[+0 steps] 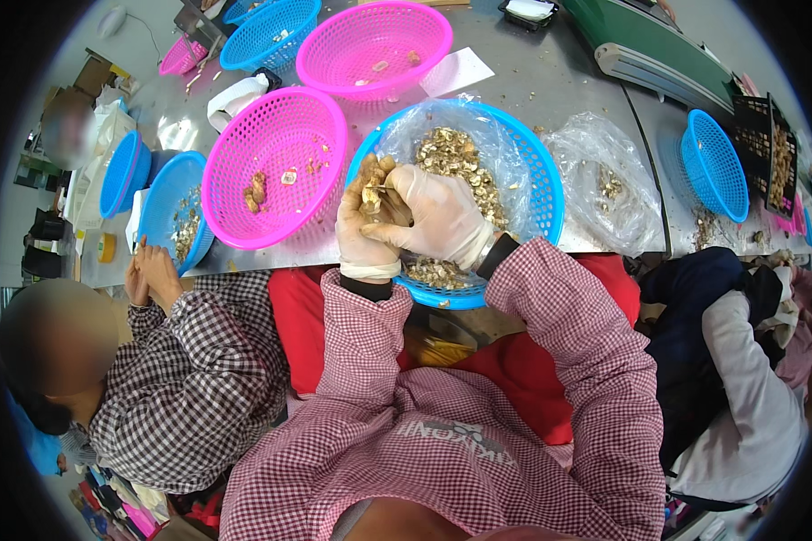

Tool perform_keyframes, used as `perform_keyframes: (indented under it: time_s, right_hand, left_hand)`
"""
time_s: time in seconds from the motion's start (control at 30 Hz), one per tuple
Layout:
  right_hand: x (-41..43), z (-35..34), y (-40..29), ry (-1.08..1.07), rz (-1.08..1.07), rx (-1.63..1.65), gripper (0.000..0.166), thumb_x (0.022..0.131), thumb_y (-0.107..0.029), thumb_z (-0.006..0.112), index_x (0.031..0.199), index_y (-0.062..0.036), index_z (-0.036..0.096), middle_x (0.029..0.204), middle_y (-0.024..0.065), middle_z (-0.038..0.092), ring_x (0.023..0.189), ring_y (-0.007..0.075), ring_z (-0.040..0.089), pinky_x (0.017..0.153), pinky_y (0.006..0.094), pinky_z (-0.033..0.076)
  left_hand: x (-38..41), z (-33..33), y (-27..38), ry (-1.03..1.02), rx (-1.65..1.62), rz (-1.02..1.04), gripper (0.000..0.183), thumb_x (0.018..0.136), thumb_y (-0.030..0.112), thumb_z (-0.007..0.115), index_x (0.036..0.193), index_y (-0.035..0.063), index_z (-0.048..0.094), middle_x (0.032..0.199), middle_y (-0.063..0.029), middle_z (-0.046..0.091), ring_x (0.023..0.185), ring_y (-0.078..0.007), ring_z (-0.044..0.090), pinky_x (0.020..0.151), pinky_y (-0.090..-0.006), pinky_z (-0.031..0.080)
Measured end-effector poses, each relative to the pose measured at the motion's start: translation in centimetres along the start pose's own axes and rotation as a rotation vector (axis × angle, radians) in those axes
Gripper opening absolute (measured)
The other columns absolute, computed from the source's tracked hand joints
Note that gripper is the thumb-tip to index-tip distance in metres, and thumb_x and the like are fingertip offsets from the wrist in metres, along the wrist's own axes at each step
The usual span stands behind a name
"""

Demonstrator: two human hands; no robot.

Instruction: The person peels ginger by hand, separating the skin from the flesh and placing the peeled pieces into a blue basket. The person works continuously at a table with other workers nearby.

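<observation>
My left hand (369, 223), in a thin whitish glove, holds a knobbly brown-and-cream piece (372, 197), perhaps a root or a mushroom, above the rim of a blue perforated plastic basket (548, 196). Close against it, my right hand (440, 213), gloved too, has thumb and fingers pinched at the piece; a small tool may be between them, but I cannot tell. A clear plastic bag (514, 162) lines part of the basket and holds many small brown and cream fragments (457, 159). To the left, a pink perforated basket (331, 189) contains a few brown pieces (254, 193) and a small label.
Another pink basket (440, 34) and a blue basket (233, 54) stand farther back. A clear bag of fragments (602, 182) lies at right, near a blue basket (714, 166). A conveyor (656, 61) is beyond. A person (189, 385) works at left; another sits at right.
</observation>
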State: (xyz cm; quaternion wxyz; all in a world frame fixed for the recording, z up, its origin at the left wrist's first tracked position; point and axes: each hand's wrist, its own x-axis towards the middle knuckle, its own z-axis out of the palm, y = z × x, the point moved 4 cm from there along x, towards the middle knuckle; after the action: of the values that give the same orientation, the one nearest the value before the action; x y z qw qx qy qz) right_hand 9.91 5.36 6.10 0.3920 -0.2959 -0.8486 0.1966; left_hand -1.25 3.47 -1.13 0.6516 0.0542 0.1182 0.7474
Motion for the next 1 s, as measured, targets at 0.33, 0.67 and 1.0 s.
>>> perform_keyframes:
  time_s: [0.33,0.67,1.0]
  right_hand:
    - [0.2,-0.2,0.2,-0.115,-0.018,0.042,0.053,0.074,-0.050,0.071,0.093,-0.0027,0.055,0.080,0.0138,0.064,0.072,0.0314,0.065,0.062,0.0403,0.052]
    - [-0.5,0.1,0.2,-0.179,-0.084,0.043,0.039,0.078,-0.045,0.067,0.082,-0.0068,0.060,0.074,0.0132,0.063,0.065,0.0320,0.064,0.057,0.0409,0.051]
    - [-0.9,0.0,-0.1,-0.226,-0.060,0.064,0.034,0.081,-0.040,0.066,0.088,-0.0068,0.061,0.074,0.0133,0.063,0.066,0.0325,0.063,0.059,0.0400,0.051]
  left_hand:
    - [-1.0,2.1,1.9,0.003,0.990,0.284,0.031,0.100,0.027,0.037,0.117,0.0042,0.049,0.098,-0.0086,0.060,0.086,-0.0171,0.060,0.075,-0.0277,0.052]
    - [-0.6,2.1,0.7,-0.068,0.572,0.239,0.027,0.101,0.025,0.034,0.111,0.0049,0.050,0.094,-0.0098,0.059,0.085,-0.0171,0.058,0.079,-0.0286,0.048]
    - [-0.6,0.8,1.2,0.019,0.638,0.256,0.028,0.102,0.025,0.037,0.111,0.0040,0.053,0.095,-0.0105,0.062,0.081,-0.0152,0.058,0.076,-0.0275,0.048]
